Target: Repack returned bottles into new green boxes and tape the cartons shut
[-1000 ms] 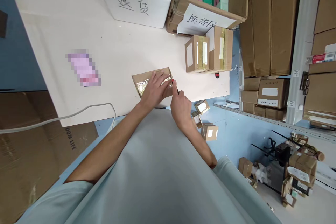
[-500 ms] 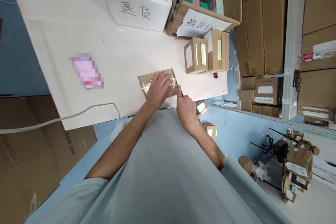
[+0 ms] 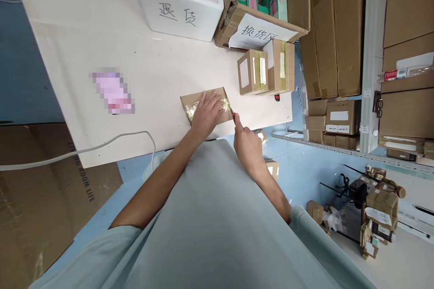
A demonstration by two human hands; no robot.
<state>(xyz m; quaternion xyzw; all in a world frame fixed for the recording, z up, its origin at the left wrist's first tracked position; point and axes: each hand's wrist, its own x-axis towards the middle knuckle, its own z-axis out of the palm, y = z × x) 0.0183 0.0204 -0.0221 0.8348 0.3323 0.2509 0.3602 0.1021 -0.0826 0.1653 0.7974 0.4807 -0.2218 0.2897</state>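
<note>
A small brown cardboard box [image 3: 195,99] with shiny tape lies near the front edge of the white table [image 3: 162,72]. Flat on its top rests my left hand [image 3: 207,115], fingers stretched out and holding nothing. My right hand [image 3: 247,142] is wrapped round a slim red and black tool [image 3: 233,115], likely a cutter, with the index finger laid along it. The tool's tip is at the box's right end; whether it touches the cardboard is too small to tell.
At the back stand a white foam box [image 3: 179,13] and an open carton [image 3: 264,34]. Two taped boxes [image 3: 252,72] sit at the right. A blurred pink object [image 3: 113,92] lies left, and a white cable [image 3: 111,142] crosses the front left edge.
My right hand has moved slightly right and down with the tool, and more red shows at the tool. My left hand remains on the box, which appears shifted very slightly right.
</note>
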